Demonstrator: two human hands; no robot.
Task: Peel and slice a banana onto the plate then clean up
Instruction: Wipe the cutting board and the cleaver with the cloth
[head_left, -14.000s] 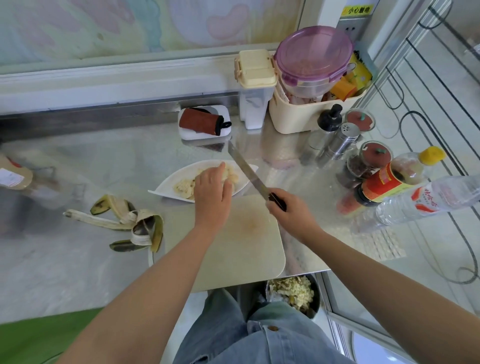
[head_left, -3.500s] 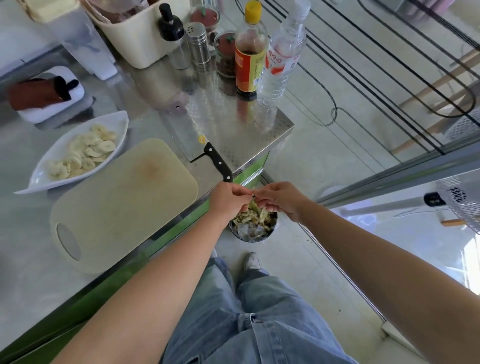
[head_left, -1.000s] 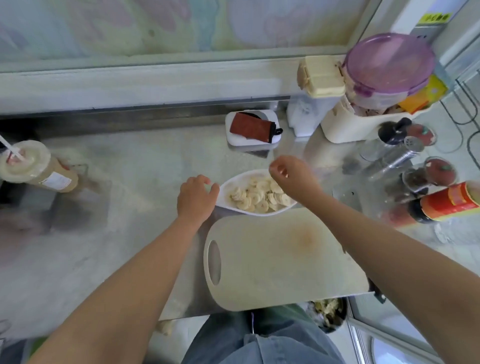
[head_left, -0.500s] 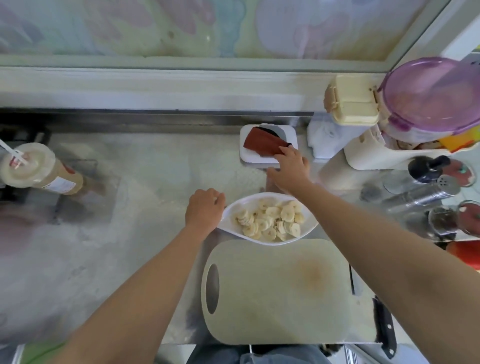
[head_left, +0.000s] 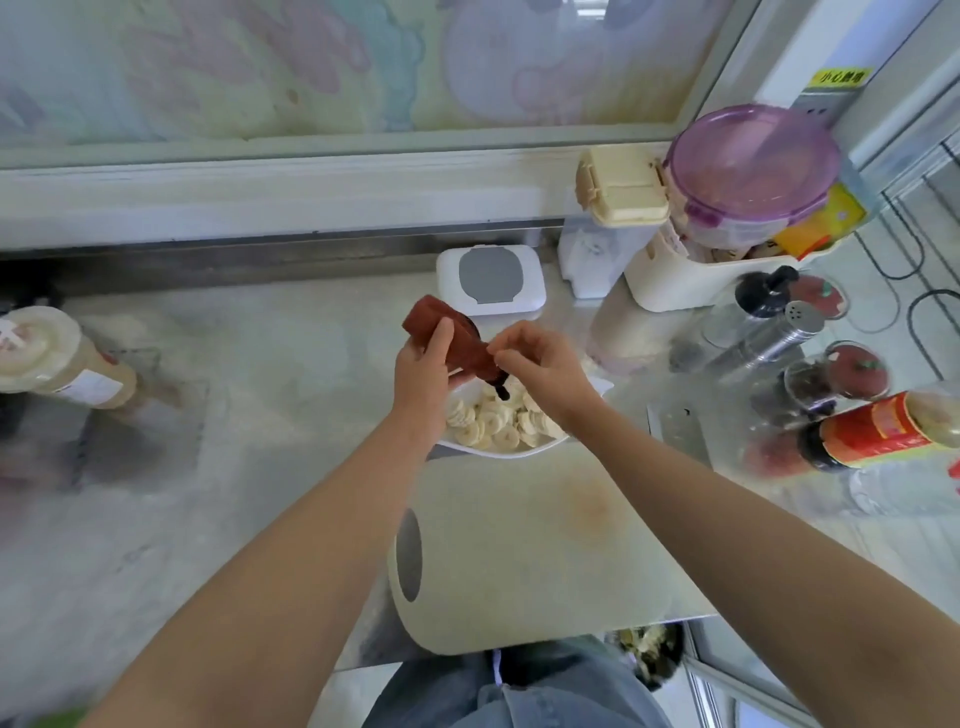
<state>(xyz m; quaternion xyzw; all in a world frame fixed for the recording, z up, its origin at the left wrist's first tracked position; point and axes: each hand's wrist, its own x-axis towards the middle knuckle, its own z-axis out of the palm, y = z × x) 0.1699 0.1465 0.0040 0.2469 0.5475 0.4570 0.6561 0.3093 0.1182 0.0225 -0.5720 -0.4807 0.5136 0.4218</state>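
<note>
The white plate (head_left: 501, 453) holds several banana slices (head_left: 493, 422) and sits just beyond the pale cutting board (head_left: 519, 551). My left hand (head_left: 421, 376) grips a reddish-brown pouch with a black tip (head_left: 449, 338) and holds it tilted above the plate, tip pointing down. My right hand (head_left: 543, 364) pinches the pouch's neck near the black tip. The knife blade (head_left: 679, 428) lies flat on the counter to the right of the plate; its handle is hidden by my right forearm.
A white wipes box (head_left: 491, 280) stands behind the plate. Jars, a shaker, a sauce bottle (head_left: 878, 428) and a cream tub with a purple lid (head_left: 748, 166) crowd the right. A lidded drink cup (head_left: 52, 358) lies at the left. A bin (head_left: 649, 652) sits below the counter edge.
My right hand lifted the brown pouch off the wipes box. My left hand left the plate's rim and took hold of the pouch, which is now over the slices.
</note>
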